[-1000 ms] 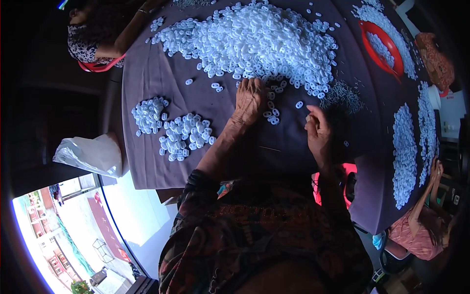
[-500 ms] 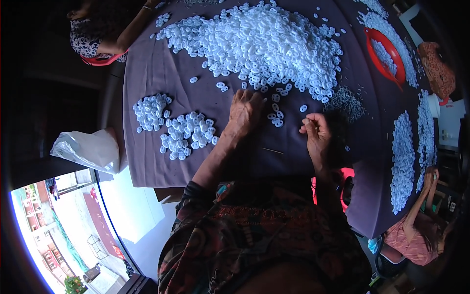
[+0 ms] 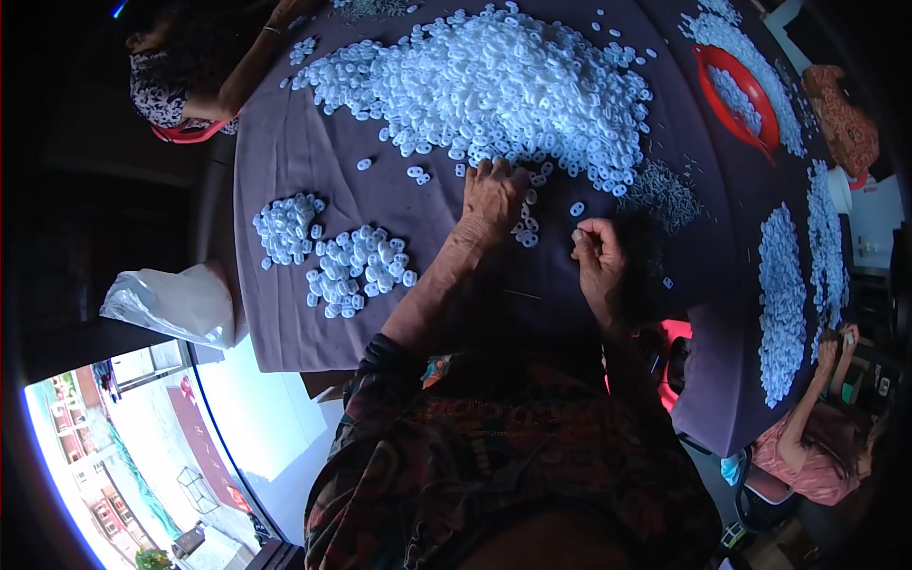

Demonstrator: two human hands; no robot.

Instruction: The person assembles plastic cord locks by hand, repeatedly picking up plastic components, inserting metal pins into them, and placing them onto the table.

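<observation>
Two hands over purple tabletop (image 3: 304, 190). Left hand (image 3: 492, 198) lay flat, fingers spread, on near edge of big white ring pile (image 3: 494, 85). Right hand (image 3: 597, 258) pinched shut on one small white ring (image 3: 577, 235), just beside pile.

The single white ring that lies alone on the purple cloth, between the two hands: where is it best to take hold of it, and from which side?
Judging by its pose, the lone white ring lies flat and apart from the big white pile, so I would pinch its outer rim from straight above. The right hand is nearest; the left hand is on pieces at the pile's edge. The purple cloth gives no underside access.
</observation>
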